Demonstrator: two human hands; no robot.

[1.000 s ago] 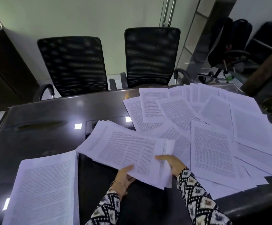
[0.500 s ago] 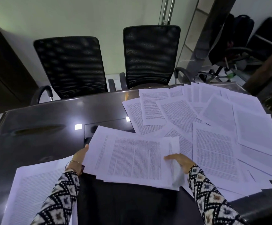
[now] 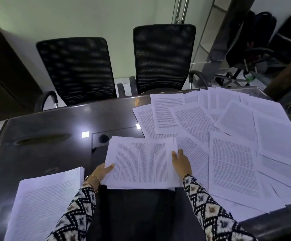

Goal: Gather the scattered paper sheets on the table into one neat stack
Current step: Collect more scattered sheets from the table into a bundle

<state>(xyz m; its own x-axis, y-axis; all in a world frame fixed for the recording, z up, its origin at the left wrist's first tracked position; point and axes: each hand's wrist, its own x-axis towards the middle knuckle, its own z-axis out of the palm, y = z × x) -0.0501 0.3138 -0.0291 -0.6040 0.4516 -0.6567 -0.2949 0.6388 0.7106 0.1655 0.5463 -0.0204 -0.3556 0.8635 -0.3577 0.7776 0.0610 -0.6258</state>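
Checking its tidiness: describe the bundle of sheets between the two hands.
The bundle is a thin sheaf of white paper, top page dense with black print, edges nearly squared with a few sheets peeking out nearside. It lies sideways at the near edge of the dark table. The left hand grips its left corner; the right hand holds its right edge.

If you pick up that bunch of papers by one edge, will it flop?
Probably: the bunch of papers looks like thin loose sheets, so it would likely droop. Its edges are uneven, so sheets may slide apart unless the left hand and right hand steady both sides.
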